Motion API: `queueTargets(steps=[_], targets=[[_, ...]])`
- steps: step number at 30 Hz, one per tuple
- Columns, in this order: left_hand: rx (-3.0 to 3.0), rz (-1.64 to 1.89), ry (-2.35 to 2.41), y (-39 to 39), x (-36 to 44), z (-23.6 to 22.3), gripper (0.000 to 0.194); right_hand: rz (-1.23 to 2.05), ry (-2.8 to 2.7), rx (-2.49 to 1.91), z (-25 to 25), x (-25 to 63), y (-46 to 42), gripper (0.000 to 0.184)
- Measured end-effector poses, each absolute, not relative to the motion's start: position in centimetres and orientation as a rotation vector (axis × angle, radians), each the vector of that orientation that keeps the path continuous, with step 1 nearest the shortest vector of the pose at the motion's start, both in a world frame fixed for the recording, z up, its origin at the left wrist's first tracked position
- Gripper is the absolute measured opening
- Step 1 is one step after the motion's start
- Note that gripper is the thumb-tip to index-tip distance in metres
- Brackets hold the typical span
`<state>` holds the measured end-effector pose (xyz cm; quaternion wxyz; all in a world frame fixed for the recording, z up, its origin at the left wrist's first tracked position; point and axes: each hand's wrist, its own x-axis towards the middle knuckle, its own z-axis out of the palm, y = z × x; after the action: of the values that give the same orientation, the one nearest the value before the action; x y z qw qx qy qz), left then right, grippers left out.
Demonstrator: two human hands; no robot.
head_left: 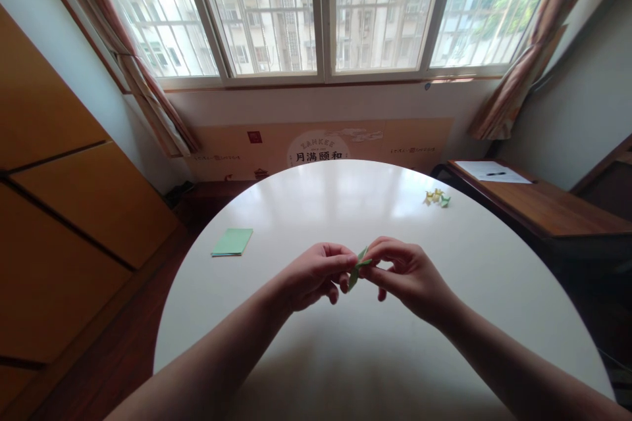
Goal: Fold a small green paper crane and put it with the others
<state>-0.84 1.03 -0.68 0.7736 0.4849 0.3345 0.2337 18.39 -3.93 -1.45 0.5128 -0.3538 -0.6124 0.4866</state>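
A small green folded paper figure (353,275) is held up between both hands, above the middle of the white round table (316,355). My left hand (320,273) pinches its left side between thumb and fingers. From the other side, my right hand (402,270) grips an upper part of it with thumb and forefinger. Thin pointed flaps stick out upward, to the right and downward; the fingers cover the rest. To the left lies a stack of square green paper (233,241).
Several small folded paper figures (436,197), yellow and green, stand near the table's far right edge. Beyond it, a brown desk (567,200) carries a white sheet (486,170) with a dark pen (496,173). An orange-brown cabinet (59,243) stands at left, windows (323,13) ahead.
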Motion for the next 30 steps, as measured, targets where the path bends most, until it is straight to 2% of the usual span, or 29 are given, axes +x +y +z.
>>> queueTargets(steps=[5,13,23,30], targets=[[1.097,0.522,0.737,0.97,-0.81,-0.49,0.036,1.169,-1.435,-0.885,-1.37,18.18,-3.97,0.019],[1.201,0.546,0.763,0.71,-0.5,-0.18,0.038,1.255,-1.366,-0.922,-1.11,18.29,-4.06,0.016],[1.131,0.594,0.818,0.78,-0.41,-0.27,0.032,1.357,-1.27,-0.922,-1.54,17.88,-3.92,0.018],[1.452,0.853,0.815,0.11,0.08,-0.29,0.025,1.424,-1.105,-0.976,-1.84,17.97,-3.57,0.024]])
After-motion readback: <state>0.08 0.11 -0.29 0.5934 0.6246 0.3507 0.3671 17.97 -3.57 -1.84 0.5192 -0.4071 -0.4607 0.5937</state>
